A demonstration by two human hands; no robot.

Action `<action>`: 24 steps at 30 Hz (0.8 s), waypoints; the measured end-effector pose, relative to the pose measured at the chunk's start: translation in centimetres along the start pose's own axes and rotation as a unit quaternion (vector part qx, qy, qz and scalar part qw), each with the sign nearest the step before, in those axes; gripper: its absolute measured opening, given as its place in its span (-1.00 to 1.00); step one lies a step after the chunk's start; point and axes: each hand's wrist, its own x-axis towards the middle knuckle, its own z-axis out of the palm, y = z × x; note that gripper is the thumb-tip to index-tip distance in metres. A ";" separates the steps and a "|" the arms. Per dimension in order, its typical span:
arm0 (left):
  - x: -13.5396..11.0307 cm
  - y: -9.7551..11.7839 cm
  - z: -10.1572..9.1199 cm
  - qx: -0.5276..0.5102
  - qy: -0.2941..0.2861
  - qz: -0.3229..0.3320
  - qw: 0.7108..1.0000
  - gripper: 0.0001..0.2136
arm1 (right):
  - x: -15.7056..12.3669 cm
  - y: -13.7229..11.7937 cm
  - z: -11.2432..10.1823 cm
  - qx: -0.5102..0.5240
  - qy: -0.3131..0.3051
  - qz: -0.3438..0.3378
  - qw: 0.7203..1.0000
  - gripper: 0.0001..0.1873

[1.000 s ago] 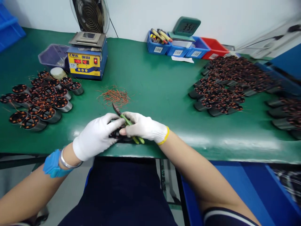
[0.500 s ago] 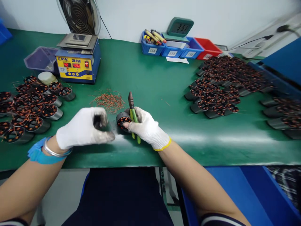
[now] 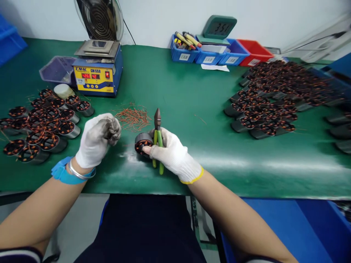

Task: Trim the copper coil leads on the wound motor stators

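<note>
My right hand (image 3: 172, 151), in a white glove, grips green-handled cutting pliers (image 3: 158, 137), their dark jaws pointing away from me. The same hand also holds a black motor stator (image 3: 143, 143) with copper windings, its thumb on the stator's front. To the left, my gloved left hand (image 3: 100, 133) is raised with its darkened fingers curled together. Whatever those fingers hold, if anything, is hidden. Just beyond the hands lies a heap of cut copper wire pieces (image 3: 134, 118) on the green table.
Several stators (image 3: 52, 120) stand at the left, and a larger group (image 3: 271, 106) at the right. A yellow-and-blue solder pot (image 3: 97, 78) stands behind the left group, near a purple bin (image 3: 58, 69). Small blue bins (image 3: 185, 55), a red bin (image 3: 253, 53) and a clock (image 3: 219, 27) line the back.
My left hand has drawn back leftward from the stator, and its fingers have gone from apart to curled. The right hand keeps the stator and pliers. The view has shifted slightly.
</note>
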 end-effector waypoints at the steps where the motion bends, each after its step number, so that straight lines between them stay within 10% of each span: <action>1: 0.0 -0.2 0.5 0.017 0.022 0.007 1.000 -0.72 | 0.1 0.1 0.0 0.020 0.015 0.003 1.000 -0.56; 6: -0.8 -0.3 3.3 0.038 -0.024 -0.031 0.999 -0.77 | 1.0 0.8 -0.1 0.131 0.048 0.014 0.990 -0.50; 11: -0.2 -0.7 2.4 -0.073 0.253 0.071 0.962 -0.73 | 1.0 0.9 0.1 0.221 0.046 0.036 0.973 -0.43; 17: 0.1 -0.4 3.3 0.156 0.114 0.044 0.980 -0.75 | 0.6 1.0 0.6 0.130 0.028 0.023 0.991 -0.50; 24: 0.0 -0.5 2.2 -0.008 0.291 0.061 0.955 -0.71 | 0.9 1.0 0.6 0.252 0.057 0.029 0.966 -0.45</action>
